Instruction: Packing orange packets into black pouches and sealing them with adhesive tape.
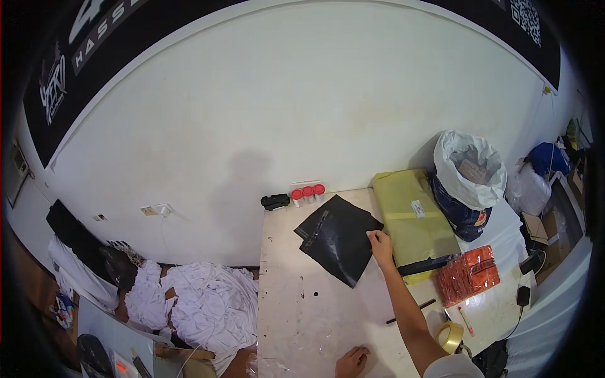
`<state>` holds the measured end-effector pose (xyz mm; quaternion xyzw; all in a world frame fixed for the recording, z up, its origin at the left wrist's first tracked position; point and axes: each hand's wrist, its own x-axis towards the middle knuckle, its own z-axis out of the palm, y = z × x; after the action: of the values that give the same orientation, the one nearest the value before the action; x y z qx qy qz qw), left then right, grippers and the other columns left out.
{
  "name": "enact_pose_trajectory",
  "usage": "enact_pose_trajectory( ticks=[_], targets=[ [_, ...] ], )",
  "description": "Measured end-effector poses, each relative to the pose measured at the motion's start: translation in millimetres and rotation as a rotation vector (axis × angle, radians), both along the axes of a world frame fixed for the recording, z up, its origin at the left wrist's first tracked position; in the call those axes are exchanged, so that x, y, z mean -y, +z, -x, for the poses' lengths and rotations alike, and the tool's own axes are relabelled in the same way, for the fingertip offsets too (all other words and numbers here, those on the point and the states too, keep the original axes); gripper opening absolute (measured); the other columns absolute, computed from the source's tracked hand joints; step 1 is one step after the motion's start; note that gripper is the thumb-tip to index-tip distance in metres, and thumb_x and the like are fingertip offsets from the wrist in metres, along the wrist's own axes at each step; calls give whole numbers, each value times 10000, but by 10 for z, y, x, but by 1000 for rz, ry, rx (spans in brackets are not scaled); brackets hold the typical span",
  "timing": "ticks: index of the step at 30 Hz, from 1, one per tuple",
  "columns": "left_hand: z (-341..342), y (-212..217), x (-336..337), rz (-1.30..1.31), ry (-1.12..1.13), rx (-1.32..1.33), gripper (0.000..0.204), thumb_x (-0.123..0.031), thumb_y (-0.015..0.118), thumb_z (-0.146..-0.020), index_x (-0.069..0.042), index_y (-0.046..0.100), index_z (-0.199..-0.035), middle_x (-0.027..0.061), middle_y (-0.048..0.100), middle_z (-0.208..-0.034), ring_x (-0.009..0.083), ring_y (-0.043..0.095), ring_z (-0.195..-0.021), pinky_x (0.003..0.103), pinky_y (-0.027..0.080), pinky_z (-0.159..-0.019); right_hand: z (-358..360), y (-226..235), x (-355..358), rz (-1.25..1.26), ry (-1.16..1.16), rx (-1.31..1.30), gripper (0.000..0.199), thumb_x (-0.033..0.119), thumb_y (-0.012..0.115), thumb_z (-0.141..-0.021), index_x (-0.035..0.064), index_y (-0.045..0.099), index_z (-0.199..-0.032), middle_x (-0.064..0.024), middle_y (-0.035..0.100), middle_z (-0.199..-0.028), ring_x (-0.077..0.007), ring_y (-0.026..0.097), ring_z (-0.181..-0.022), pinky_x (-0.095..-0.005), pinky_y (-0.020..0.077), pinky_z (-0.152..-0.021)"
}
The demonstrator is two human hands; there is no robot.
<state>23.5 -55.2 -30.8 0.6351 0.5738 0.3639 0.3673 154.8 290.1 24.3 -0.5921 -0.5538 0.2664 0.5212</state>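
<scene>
A pair of overlapping black plastic mailing bags (340, 236) lies flat at the back middle of the white table (283, 327), turned at an angle. My right hand (379, 246) reaches across from the lower right and pinches the right edge of the bags between thumb and fingers. At the lower edge of the view, my left hand (353, 362) rests on the tabletop with its fingers curled in. Nothing shows in it.
Right of the bags lie a yellow wrapped package (413, 214) and orange plastic packs (468, 275). Behind stands a tall sack (469, 170). Red-lidded containers (308, 193) line the wall. A tape roll (449, 337), a pen (466, 321) and a dark stick (411, 311) lie near my right arm.
</scene>
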Motion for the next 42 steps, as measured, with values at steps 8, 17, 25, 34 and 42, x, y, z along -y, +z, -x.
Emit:
enact_pose_trajectory(
  ticks=[8, 17, 25, 34, 42],
  targets=[
    [226, 333, -119, 330, 303, 907, 372, -278, 394, -927, -69, 364, -1233, 127, 536, -1083, 239, 589, -802, 374, 498, -722, -132, 853, 1531, 307, 298, -1089, 276, 12, 467, -852, 66, 498, -1121, -49, 606, -953, -145, 619, -781, -321, 534, -635],
    [582, 314, -105, 822, 54, 1779, 480, -419, 325, -920, -74, 419, -1240, 118, 502, -1204, 268, 527, -1010, 434, 371, -950, -602, 537, 3257, 621, 156, -760, 632, -95, 435, -805, 185, 276, -1348, -109, 588, -921, -165, 602, -794, -288, 531, -666],
    [120, 648, -805, -325, -2, -51, 276, -142, 536, -835, -20, 537, -1083, 156, 567, -1063, 305, 538, -976, 375, 418, -855, -762, -148, 3765, 548, -10, -822, 608, -60, 466, -796, 151, 287, -1338, -124, 593, -901, -196, 605, -778, -312, 528, -661],
    [-228, 281, -1221, -301, -323, -265, 316, -227, 543, -844, -28, 545, -1088, 167, 542, -1130, 346, 470, -1095, 382, 367, -940, -932, -173, 4256, 674, 174, -633, 438, -15, 576, -760, 28, 471, -1184, -97, 591, -937, -155, 572, -853, -252, 478, -694],
    [-537, 311, -107, -256, -416, -187, 666, -183, 530, -841, 31, 167, -1357, 235, 307, -1345, 381, 337, -1223, 434, 243, -1030, -999, 17, 3783, 734, 222, -622, 506, 185, 629, -787, 23, 454, -1234, -19, 554, -922, -103, 535, -791, -236, 458, -683]
  ],
)
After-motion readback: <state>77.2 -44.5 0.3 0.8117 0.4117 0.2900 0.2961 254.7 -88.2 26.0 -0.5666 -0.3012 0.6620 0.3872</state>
